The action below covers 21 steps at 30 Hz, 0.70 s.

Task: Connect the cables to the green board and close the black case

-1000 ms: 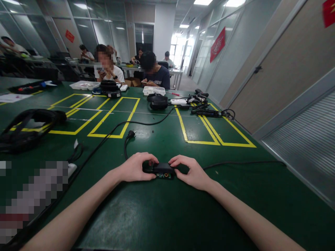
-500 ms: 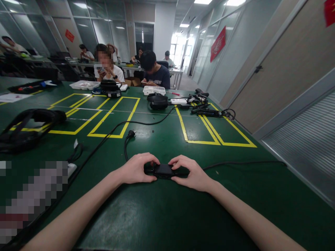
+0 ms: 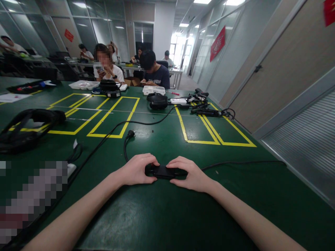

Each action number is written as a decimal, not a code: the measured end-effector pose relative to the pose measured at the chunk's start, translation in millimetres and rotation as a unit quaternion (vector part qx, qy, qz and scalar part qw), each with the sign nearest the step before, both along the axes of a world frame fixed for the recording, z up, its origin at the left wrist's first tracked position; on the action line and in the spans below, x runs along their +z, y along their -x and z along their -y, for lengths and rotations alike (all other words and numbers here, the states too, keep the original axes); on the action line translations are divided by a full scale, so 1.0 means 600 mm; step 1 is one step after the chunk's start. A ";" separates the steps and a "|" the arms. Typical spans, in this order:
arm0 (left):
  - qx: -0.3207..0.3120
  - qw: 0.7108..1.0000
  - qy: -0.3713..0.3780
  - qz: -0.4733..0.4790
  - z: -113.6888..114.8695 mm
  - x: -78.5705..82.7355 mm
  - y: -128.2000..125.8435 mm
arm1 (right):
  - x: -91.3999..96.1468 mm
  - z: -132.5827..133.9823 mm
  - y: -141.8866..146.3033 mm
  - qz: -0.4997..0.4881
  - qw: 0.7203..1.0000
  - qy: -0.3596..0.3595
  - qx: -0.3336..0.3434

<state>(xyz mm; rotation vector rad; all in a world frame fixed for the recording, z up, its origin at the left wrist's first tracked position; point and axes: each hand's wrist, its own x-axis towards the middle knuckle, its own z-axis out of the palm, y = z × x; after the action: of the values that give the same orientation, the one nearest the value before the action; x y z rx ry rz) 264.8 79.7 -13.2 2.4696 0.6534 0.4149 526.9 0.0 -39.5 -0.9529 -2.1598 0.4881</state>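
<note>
A black power adapter (image 3: 164, 172) rests on the green table (image 3: 167, 216), right in front of me. My left hand (image 3: 138, 169) grips its left end between thumb and fingers. The opposite end is pinched by my right hand (image 3: 188, 173), thumb in front and fingertips on the back edge. From behind my left hand a black cord runs up to a power plug (image 3: 131, 134), which lies on the table. Another black cord (image 3: 243, 163) leaves my right hand and stretches toward the table's right edge.
A black headset (image 3: 31, 127) lies at left, above a pixelated area. Yellow tape outlines mark the table. Farther back are another headset (image 3: 158, 101), a white power strip (image 3: 179, 101), tangled black gear (image 3: 205, 108) and a plastic tray (image 3: 154, 90). Co-workers sit across the table.
My right hand's fingertips have shifted slightly left along the adapter's back edge. The left hand has barely moved, and the adapter stays at the same place.
</note>
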 end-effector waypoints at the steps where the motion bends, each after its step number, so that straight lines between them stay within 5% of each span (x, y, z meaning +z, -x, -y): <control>1: 0.003 1.000 -0.003 0.002 0.000 -0.001 0.000 | 0.000 0.000 0.001 0.012 1.000 0.003 -0.001; 21: -0.034 0.985 -0.168 -0.035 0.004 -0.011 -0.016 | 0.009 -0.002 0.013 0.116 0.991 -0.061 -0.036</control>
<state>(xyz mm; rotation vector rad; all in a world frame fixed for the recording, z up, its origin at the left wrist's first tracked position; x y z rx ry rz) 274.3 77.5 -19.8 2.8276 0.5634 0.4449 519.2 1.0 -34.3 -1.0589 -2.3212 0.2146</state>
